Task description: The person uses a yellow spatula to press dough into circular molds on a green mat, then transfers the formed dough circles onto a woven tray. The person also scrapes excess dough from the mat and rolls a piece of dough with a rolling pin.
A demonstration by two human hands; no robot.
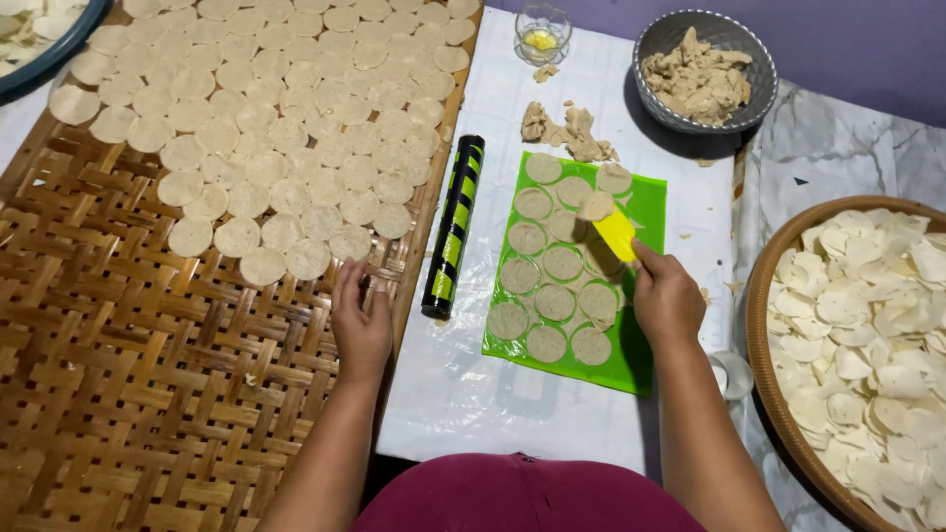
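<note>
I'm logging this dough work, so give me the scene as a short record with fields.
Left hand: flat on woven bamboo tray, beside rows of dough discs
Right hand: holding yellow scraper with one disc lifted
Green mat: cut dough rounds
Rolling pin: black and green, between tray and mat
Bowl: dough lumps

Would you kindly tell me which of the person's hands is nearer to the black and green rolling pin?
The left hand is nearer, flat on the woven bamboo tray just left of the rolling pin. The right hand is farther right, over the green mat, holding a yellow scraper.
</note>
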